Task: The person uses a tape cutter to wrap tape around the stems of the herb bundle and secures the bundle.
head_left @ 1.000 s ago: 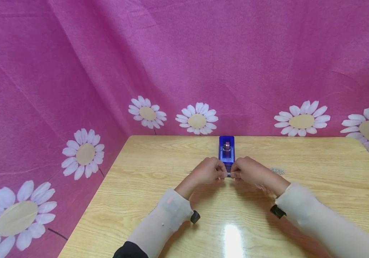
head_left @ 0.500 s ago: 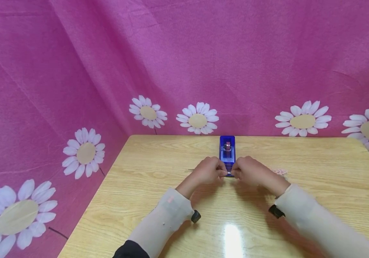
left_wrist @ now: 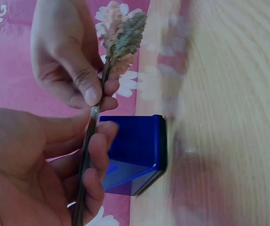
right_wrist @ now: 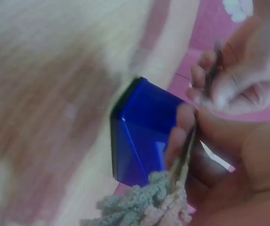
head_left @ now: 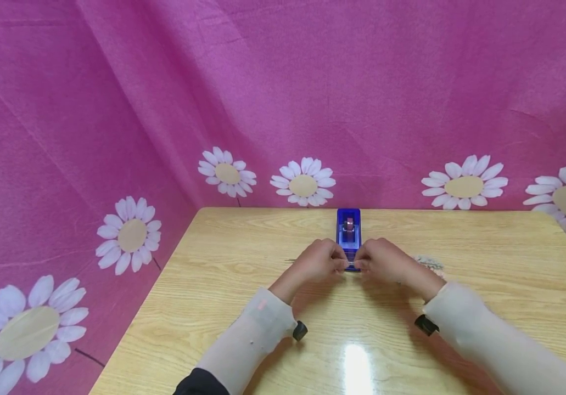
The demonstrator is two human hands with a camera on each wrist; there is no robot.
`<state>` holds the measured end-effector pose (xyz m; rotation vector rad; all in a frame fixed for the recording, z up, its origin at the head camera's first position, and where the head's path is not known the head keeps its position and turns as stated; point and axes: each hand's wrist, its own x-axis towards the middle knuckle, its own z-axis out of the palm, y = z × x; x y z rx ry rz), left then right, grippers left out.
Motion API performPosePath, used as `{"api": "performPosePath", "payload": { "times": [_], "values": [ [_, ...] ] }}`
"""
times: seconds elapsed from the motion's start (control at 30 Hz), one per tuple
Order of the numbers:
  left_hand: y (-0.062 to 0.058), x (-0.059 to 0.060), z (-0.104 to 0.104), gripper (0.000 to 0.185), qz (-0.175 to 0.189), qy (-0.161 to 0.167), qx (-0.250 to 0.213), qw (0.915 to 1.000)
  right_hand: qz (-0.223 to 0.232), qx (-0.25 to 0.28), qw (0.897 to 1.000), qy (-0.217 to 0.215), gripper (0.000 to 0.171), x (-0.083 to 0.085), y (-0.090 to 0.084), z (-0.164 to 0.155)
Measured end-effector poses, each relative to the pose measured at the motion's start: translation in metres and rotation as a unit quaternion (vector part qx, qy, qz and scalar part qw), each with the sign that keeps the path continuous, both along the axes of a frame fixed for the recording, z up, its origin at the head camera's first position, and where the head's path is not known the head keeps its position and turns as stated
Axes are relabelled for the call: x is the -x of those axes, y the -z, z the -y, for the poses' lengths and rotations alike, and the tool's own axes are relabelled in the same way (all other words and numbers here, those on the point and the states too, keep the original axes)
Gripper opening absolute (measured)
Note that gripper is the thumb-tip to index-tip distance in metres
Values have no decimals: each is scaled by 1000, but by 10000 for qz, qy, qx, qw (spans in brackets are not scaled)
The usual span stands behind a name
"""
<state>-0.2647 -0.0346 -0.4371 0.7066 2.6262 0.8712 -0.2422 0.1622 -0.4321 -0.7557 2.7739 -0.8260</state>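
Both hands hold a small bunch of flower sprigs level, in front of a blue tape dispenser. My left hand curls its fingers round the thin dark stems. Close beside it, my right hand pinches the same stems between thumb and fingers, nearer the blooms. In the left wrist view, a shiny clear band, seemingly tape, lies on the stems where the fingertips meet. Fluffy grey-green blooms and pale pink blooms stick out past the right hand. The fingers partly hide the stems.
The dispenser stands on a wooden table near its far edge. A pink cloth with white daisies hangs behind and to the left. Light glares off the table's front.
The blooms showing beyond the right forearm went from grey to pink and now show both, so the bunch has turned about its stems. Both hands stay in nearly the same place.
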Motion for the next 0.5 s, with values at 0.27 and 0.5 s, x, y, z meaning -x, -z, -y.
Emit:
{"api": "performPosePath", "payload": {
  "times": [0.27,0.5],
  "values": [
    [-1,2,-1,26,-242,177,402,9987,-929,-200,9952,216,12,-10,6,2],
    [-2,2,-2,23,-536,59,509,9972,-579,-263,9979,-99,19,-4,-2,1]
  ]
}}
